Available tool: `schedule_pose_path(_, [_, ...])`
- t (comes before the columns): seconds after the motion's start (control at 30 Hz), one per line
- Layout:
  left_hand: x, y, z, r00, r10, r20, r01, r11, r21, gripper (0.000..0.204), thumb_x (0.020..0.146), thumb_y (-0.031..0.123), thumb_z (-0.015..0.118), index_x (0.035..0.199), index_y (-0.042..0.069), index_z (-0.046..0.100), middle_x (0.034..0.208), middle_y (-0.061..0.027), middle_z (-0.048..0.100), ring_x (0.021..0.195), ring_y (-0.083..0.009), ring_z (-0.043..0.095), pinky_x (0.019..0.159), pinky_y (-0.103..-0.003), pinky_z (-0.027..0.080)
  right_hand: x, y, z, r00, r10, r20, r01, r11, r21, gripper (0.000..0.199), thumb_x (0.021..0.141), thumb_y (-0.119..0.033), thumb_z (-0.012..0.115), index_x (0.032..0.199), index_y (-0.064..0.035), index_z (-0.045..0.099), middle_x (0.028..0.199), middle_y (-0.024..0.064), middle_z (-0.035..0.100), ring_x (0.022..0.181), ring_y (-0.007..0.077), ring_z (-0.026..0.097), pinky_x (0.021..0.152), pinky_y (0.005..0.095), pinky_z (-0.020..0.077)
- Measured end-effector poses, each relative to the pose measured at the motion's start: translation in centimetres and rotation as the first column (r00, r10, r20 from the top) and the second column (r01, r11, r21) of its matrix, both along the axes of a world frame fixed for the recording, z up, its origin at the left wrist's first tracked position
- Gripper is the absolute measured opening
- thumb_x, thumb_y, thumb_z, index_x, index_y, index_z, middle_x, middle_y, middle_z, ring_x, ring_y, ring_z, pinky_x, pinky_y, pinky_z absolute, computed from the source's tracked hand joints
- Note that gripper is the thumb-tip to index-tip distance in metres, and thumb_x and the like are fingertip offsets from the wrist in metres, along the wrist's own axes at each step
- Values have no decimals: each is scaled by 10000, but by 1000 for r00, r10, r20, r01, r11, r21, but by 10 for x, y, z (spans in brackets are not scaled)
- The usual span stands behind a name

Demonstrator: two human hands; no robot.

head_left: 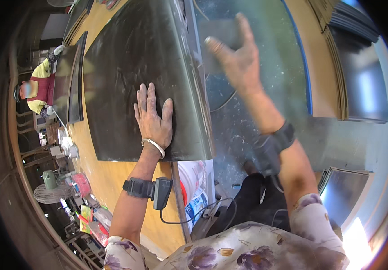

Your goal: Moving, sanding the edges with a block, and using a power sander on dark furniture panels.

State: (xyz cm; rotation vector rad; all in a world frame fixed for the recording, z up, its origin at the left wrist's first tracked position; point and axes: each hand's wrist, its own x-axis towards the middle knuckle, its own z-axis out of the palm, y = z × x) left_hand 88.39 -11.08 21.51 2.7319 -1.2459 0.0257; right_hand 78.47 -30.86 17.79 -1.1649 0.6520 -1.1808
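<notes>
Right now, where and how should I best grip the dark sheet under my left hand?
Grip the dark sheet by its right edge, from the right: near the closest corner it juts past the wooden table, so your right hand could probably curl underneath.

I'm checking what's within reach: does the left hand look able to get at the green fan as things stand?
Probably not: the left hand lies on the dark panel, and the green fan stands well off to the left, beyond the table.
</notes>
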Motion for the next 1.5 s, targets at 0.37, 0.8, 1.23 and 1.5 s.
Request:
schedule_pose_path(0.37, [5,-3,-1,1000,-23,-17,22,999,-30,583,903,369,431,1399,100,284,1458,-135,233,1349,-298,204,1097,-449,119,5,10,-5,910,246,-333,-226,969,98,916,659,-223,758,1352,35,217,1135,252,541,1062,363,542,895,393,447])
schedule_pose_path(0.8, [-7,-30,3,970,-243,15,242,969,38,593,910,325,392,1411,55,227,1462,-193,181,1350,-344,181,1088,-471,128,-55,57,0,915,234,-329,-246,969,5,808,735,-94,697,1388,-47,223,1232,223,489,1129,344,510,929,397,419])
schedule_pose_path(1.23, [-6,-32,2,970,-244,-5,244,969,48,621,904,353,394,1416,55,209,1463,-194,173,1353,-341,173,1090,-476,116,-64,62,-4,908,312,-278,-308,949,59,812,729,-83,693,1390,-71,222,1248,257,438,1133,403,469,906,416,426])
schedule_pose_path(1.5, [-1,-23,9,969,-246,3,246,968,43,616,907,358,386,1409,39,224,1462,-199,175,1353,-342,171,1092,-472,114,-113,124,-11,920,336,-200,-338,941,27,817,734,-80,688,1388,-38,201,1245,265,434,1142,385,467,931,412,399])
